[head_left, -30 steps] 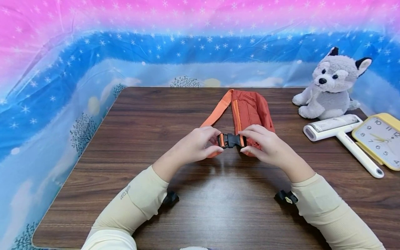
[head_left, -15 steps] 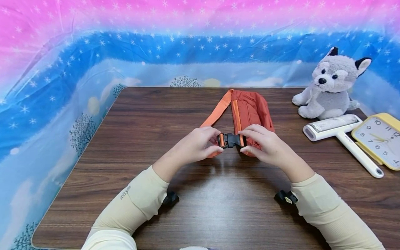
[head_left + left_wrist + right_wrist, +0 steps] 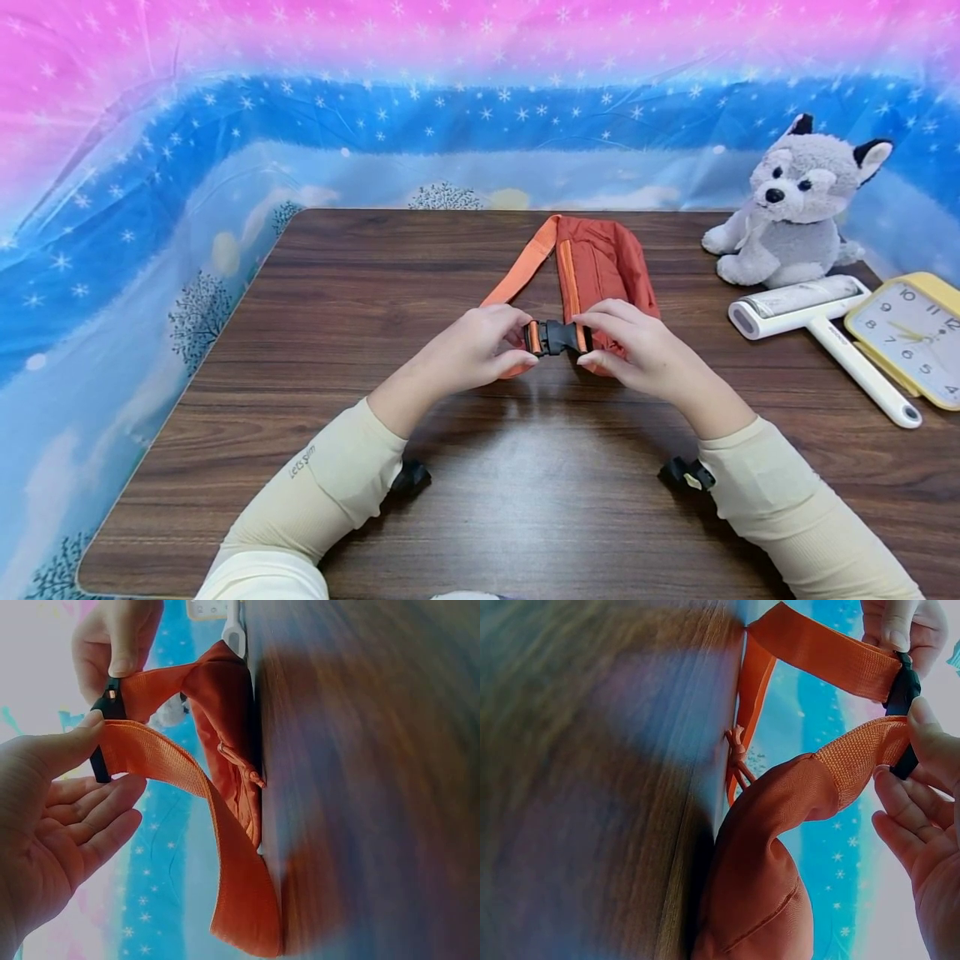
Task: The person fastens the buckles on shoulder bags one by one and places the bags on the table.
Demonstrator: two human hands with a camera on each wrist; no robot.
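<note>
A rust-orange waist bag (image 3: 603, 258) lies on the wooden table, its orange strap (image 3: 522, 267) looping out to the left. The black side-release buckle (image 3: 558, 337) joins the strap ends in front of the bag, its two halves together. My left hand (image 3: 476, 346) pinches the buckle's left end between thumb and fingers. On the other end, my right hand (image 3: 637, 346) pinches the buckle in the same way. Both wrist views show the buckle held up off the table, with the strap (image 3: 161, 761) hanging down from it and the bag body (image 3: 769, 877) resting on the tabletop.
At the back right sits a grey and white plush husky (image 3: 798, 204). In front of it lies a white lint roller (image 3: 825, 321), beside a yellow square clock (image 3: 911, 333). A snowflake-patterned cloth (image 3: 480, 108) hangs behind the wooden table (image 3: 337, 275).
</note>
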